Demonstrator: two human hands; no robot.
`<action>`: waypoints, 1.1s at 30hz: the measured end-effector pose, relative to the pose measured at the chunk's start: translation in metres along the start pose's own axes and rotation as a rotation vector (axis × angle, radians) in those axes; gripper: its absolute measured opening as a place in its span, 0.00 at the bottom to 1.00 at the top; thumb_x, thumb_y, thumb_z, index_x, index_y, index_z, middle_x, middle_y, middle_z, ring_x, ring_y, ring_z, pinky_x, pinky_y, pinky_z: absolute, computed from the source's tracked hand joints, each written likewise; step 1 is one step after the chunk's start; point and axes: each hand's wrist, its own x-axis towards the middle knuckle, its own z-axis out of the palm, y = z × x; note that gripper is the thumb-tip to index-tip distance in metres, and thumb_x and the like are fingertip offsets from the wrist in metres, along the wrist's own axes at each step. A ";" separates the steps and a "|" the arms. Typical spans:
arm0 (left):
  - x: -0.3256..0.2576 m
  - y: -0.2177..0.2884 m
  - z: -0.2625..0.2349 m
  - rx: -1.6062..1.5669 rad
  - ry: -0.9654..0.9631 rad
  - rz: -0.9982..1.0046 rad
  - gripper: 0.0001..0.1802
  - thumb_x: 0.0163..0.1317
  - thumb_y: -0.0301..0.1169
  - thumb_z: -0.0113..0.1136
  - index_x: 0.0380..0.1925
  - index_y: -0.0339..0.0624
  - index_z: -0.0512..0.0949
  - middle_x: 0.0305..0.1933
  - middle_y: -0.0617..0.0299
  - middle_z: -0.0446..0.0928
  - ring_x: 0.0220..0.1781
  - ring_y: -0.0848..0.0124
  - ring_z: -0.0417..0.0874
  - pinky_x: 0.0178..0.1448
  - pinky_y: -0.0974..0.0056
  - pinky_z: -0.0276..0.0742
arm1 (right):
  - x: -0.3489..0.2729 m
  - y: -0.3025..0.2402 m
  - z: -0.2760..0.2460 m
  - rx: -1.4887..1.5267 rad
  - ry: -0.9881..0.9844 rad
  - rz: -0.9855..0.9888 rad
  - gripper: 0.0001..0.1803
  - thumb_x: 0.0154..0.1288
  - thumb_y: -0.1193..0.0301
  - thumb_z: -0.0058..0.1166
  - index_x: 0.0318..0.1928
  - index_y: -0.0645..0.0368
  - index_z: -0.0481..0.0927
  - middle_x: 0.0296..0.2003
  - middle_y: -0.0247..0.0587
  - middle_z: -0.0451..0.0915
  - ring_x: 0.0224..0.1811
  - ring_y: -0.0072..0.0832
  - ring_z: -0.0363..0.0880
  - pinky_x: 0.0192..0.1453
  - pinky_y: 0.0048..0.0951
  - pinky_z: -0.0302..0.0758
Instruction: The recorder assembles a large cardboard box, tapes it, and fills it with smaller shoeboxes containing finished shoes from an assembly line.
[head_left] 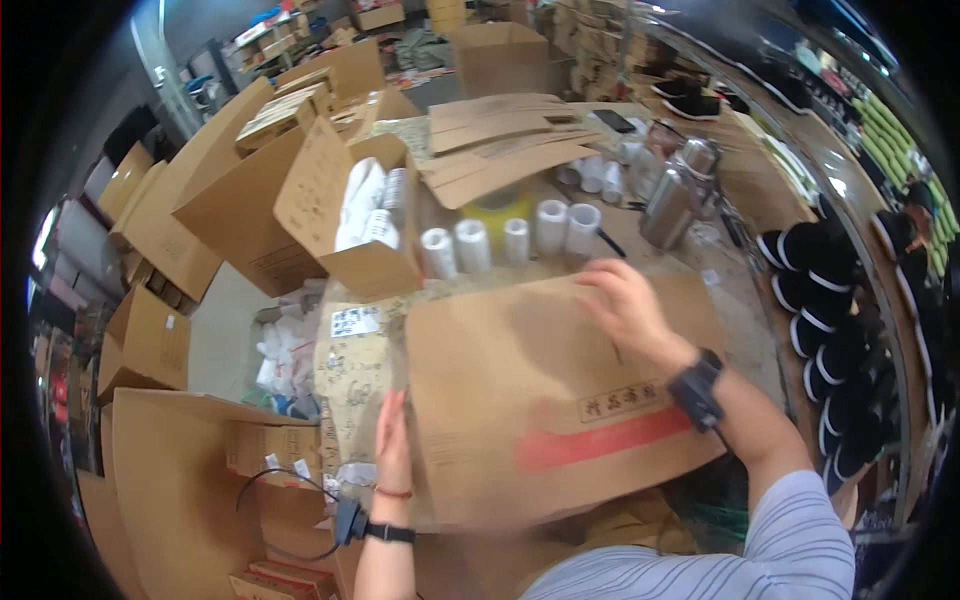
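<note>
A wide brown cardboard piece, with a red stripe and dark print, lies on the worktable in front of me. It looks like a flattened carton. Along its left edge stands my left hand, fingers stretched out and pressed to or just beside the edge. My right hand is over the far right part of the cardboard, its fingers apart and slightly bent, holding nothing. Whether its fingertips touch the surface I cannot tell. Both wrists carry dark straps with small devices.
Several white rolls stand beyond the cardboard, near a steel thermos and a dark pen. An open carton with white rolls sits behind left. Flat cardboard strips lie farther back. Black shoes line the right shelf.
</note>
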 end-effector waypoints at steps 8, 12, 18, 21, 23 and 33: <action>-0.080 -0.008 0.047 0.096 0.115 -0.171 0.29 0.63 0.27 0.42 0.62 0.32 0.48 0.65 0.50 0.52 0.67 0.65 0.52 0.67 0.64 0.48 | -0.260 0.048 -0.093 -0.033 0.034 0.773 0.34 0.53 0.63 0.56 0.59 0.62 0.60 0.57 0.57 0.60 0.61 0.45 0.58 0.63 0.39 0.57; -0.072 0.002 0.063 0.366 0.148 -0.113 0.29 0.62 0.25 0.42 0.62 0.31 0.48 0.65 0.51 0.52 0.66 0.66 0.54 0.66 0.65 0.50 | -0.242 0.010 -0.075 0.147 0.057 0.669 0.40 0.52 0.62 0.58 0.62 0.62 0.54 0.60 0.57 0.56 0.63 0.44 0.55 0.64 0.38 0.54; -0.090 0.036 0.064 0.136 0.015 0.009 0.32 0.58 0.23 0.48 0.62 0.33 0.50 0.64 0.52 0.54 0.64 0.64 0.56 0.65 0.62 0.54 | -0.243 -0.009 -0.109 -0.032 -0.158 0.514 0.47 0.45 0.54 0.61 0.64 0.53 0.52 0.59 0.61 0.56 0.62 0.49 0.55 0.64 0.43 0.53; -0.097 0.068 0.078 0.075 -0.065 0.086 0.31 0.60 0.30 0.48 0.61 0.34 0.51 0.62 0.52 0.57 0.63 0.63 0.59 0.63 0.61 0.57 | -0.244 -0.018 -0.113 -0.115 -0.136 0.475 0.50 0.41 0.48 0.62 0.64 0.50 0.53 0.57 0.62 0.58 0.59 0.52 0.58 0.63 0.47 0.54; -0.097 0.072 0.081 0.182 -0.017 0.056 0.38 0.46 0.14 0.49 0.62 0.36 0.52 0.63 0.54 0.57 0.63 0.64 0.60 0.64 0.62 0.57 | -0.234 -0.026 -0.115 -0.065 -0.047 0.497 0.52 0.38 0.46 0.62 0.63 0.50 0.53 0.57 0.61 0.59 0.58 0.53 0.60 0.62 0.48 0.54; -0.048 0.154 0.118 0.833 0.129 0.987 0.27 0.66 0.43 0.34 0.55 0.32 0.61 0.57 0.54 0.64 0.56 0.62 0.66 0.60 0.59 0.61 | -0.129 -0.080 -0.172 0.208 0.212 0.059 0.32 0.45 0.80 0.49 0.57 0.57 0.66 0.47 0.48 0.70 0.45 0.42 0.71 0.51 0.46 0.65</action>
